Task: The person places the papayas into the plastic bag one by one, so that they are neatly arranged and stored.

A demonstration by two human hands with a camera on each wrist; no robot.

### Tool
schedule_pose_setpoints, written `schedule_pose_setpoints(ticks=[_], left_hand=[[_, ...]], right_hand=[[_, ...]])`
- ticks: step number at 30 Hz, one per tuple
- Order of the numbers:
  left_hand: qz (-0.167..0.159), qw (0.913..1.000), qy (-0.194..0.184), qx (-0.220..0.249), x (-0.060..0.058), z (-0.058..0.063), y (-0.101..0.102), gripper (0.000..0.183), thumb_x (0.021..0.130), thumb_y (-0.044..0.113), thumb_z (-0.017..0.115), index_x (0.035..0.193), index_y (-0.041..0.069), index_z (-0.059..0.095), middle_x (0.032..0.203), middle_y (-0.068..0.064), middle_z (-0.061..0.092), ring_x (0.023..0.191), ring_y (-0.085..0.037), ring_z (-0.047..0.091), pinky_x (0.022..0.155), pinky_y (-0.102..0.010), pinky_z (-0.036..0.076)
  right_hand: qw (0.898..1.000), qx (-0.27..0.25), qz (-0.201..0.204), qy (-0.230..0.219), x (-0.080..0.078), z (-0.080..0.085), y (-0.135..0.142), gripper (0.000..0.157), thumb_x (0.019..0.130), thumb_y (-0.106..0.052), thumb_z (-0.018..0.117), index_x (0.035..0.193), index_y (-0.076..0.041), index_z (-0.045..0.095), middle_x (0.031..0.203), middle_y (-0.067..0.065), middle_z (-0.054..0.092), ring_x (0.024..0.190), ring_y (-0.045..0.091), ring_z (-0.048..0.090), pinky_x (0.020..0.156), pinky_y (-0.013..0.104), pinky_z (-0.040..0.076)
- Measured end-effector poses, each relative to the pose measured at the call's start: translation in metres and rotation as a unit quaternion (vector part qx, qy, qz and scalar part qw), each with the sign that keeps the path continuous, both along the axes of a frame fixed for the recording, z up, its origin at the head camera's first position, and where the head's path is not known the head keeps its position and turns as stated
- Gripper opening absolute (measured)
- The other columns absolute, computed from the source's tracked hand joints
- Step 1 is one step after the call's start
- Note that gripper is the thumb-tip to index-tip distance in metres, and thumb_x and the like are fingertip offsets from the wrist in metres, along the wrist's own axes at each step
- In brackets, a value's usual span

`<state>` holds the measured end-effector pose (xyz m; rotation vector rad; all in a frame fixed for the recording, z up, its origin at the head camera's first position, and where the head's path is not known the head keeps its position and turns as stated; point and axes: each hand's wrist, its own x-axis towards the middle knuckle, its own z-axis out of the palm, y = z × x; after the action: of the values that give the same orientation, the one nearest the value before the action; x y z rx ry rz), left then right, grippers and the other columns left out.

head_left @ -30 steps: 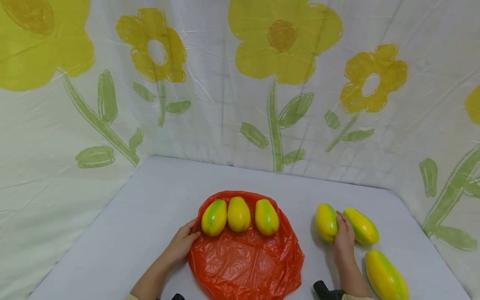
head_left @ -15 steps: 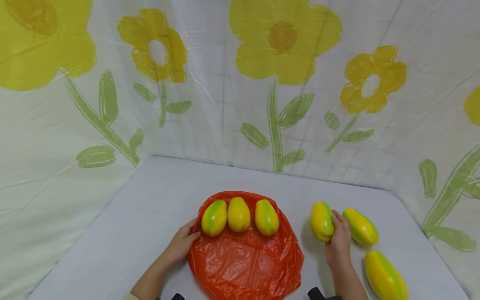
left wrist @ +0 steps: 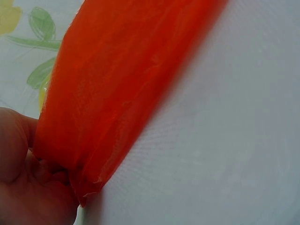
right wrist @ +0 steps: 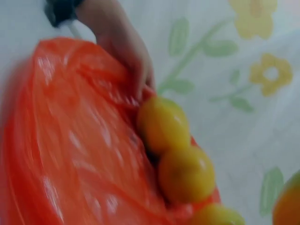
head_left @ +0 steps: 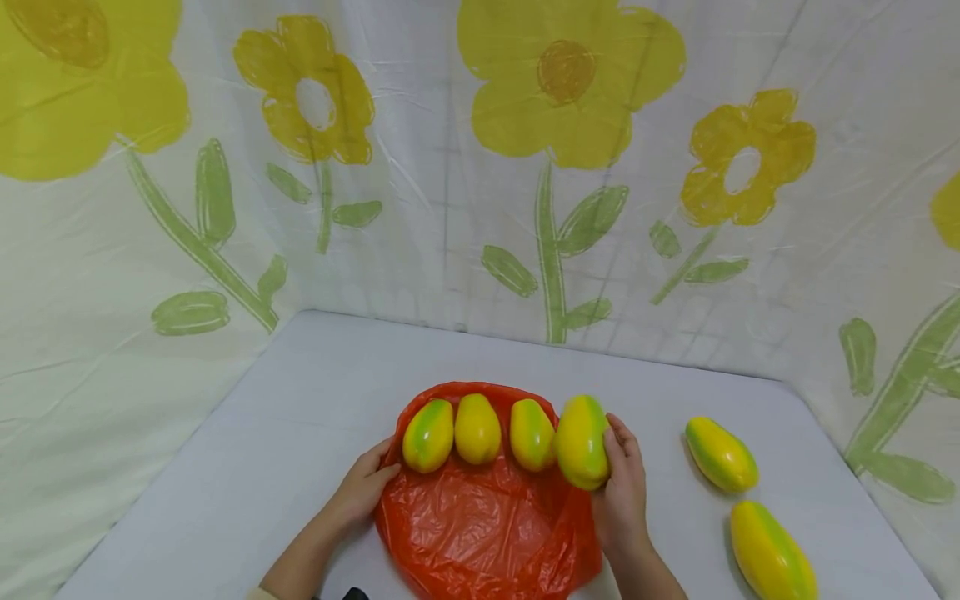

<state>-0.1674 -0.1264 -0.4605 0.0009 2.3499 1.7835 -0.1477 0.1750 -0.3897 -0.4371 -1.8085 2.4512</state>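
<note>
A red plastic bag point(head_left: 480, 525) lies spread on the table with its mouth wide. My left hand point(head_left: 367, 483) pinches the bag's left rim, and the left wrist view shows the film point(left wrist: 108, 93) gathered between thumb and fingers. Three yellow-green papayas stand in a row at the bag's far side: the left papaya point(head_left: 428, 436), the middle papaya point(head_left: 477, 429) and the right papaya point(head_left: 532, 435). My right hand point(head_left: 624, 492) grips another papaya point(head_left: 582, 442) from its right side, over the bag's right rim. In the right wrist view, only an edge of that held papaya point(right wrist: 288, 204) shows.
Two more papayas lie on the table to the right, a farther papaya point(head_left: 722, 454) and a nearer papaya point(head_left: 772, 550). Behind the white table point(head_left: 337, 375) hangs a flower-print curtain point(head_left: 420, 208).
My right hand has carried a papaya leftward from beside the loose ones to above the bag's right rim. The left hand and the bag have stayed in place.
</note>
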Motion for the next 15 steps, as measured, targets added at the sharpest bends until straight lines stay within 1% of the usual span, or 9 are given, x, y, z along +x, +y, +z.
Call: schedule_pose_setpoints(ticks=[2,4,6,8,9,12,15], left_hand=[[-0.002,1.0,0.002,0.003,0.0,0.0,0.0,0.048,0.094,0.006,0.041,0.142,0.003,0.035,0.145,-0.018,0.039,0.132,-0.036,0.039,0.098,-0.043,0.047],[-0.003,1.0,0.004,0.006,-0.001,0.0,0.0,0.048,0.094,0.005,0.041,0.142,0.002,0.035,0.145,-0.018,0.039,0.132,-0.036,0.04,0.097,-0.043,0.047],[-0.004,1.0,0.005,0.007,-0.001,0.0,-0.001,0.048,0.094,0.005,0.041,0.142,0.003,0.035,0.145,-0.018,0.039,0.132,-0.036,0.04,0.097,-0.043,0.047],[-0.005,1.0,0.004,0.007,-0.001,0.0,-0.001,0.049,0.094,0.005,0.041,0.142,0.003,0.035,0.145,-0.017,0.039,0.131,-0.036,0.04,0.096,-0.042,0.048],[-0.005,1.0,0.003,0.007,0.0,0.0,-0.001,0.049,0.094,0.005,0.041,0.142,0.003,0.035,0.145,-0.018,0.039,0.131,-0.036,0.04,0.096,-0.042,0.048],[-0.005,1.0,0.001,0.008,-0.001,0.0,-0.001,0.049,0.094,0.005,0.041,0.143,0.003,0.034,0.145,-0.018,0.039,0.131,-0.036,0.041,0.096,-0.042,0.048],[-0.004,1.0,0.003,0.008,-0.001,0.0,-0.001,0.049,0.094,0.005,0.041,0.142,0.002,0.034,0.145,-0.018,0.039,0.131,-0.036,0.041,0.096,-0.042,0.048]], right_hand=[[1.0,0.009,0.019,0.008,0.003,0.001,-0.012,0.057,0.099,-0.043,0.03,0.146,-0.015,0.017,0.145,-0.002,0.028,0.129,0.011,0.033,0.103,0.016,0.038],[0.999,0.02,0.041,0.015,0.007,0.002,-0.024,0.057,0.1,-0.043,0.03,0.147,-0.013,0.017,0.148,0.002,0.026,0.13,0.014,0.033,0.104,0.018,0.037],[0.997,0.025,0.066,0.022,0.01,0.001,-0.036,0.057,0.1,-0.043,0.031,0.147,-0.013,0.018,0.148,0.004,0.026,0.128,0.016,0.035,0.104,0.022,0.038],[0.995,0.031,0.087,0.028,0.014,0.0,-0.047,0.057,0.099,-0.044,0.032,0.147,-0.014,0.018,0.148,0.005,0.026,0.125,0.017,0.037,0.1,0.02,0.041],[0.994,0.033,0.096,0.026,0.015,-0.001,-0.053,0.056,0.099,-0.043,0.033,0.146,-0.016,0.019,0.147,0.004,0.027,0.123,0.017,0.038,0.098,0.02,0.041],[0.992,0.035,0.118,0.023,0.018,-0.003,-0.068,0.057,0.098,-0.044,0.035,0.146,-0.017,0.019,0.147,0.005,0.027,0.123,0.019,0.038,0.101,0.025,0.041],[0.991,0.034,0.13,0.011,0.021,-0.005,-0.083,0.055,0.097,-0.044,0.037,0.145,-0.02,0.021,0.147,0.005,0.027,0.125,0.021,0.038,0.106,0.034,0.038]])
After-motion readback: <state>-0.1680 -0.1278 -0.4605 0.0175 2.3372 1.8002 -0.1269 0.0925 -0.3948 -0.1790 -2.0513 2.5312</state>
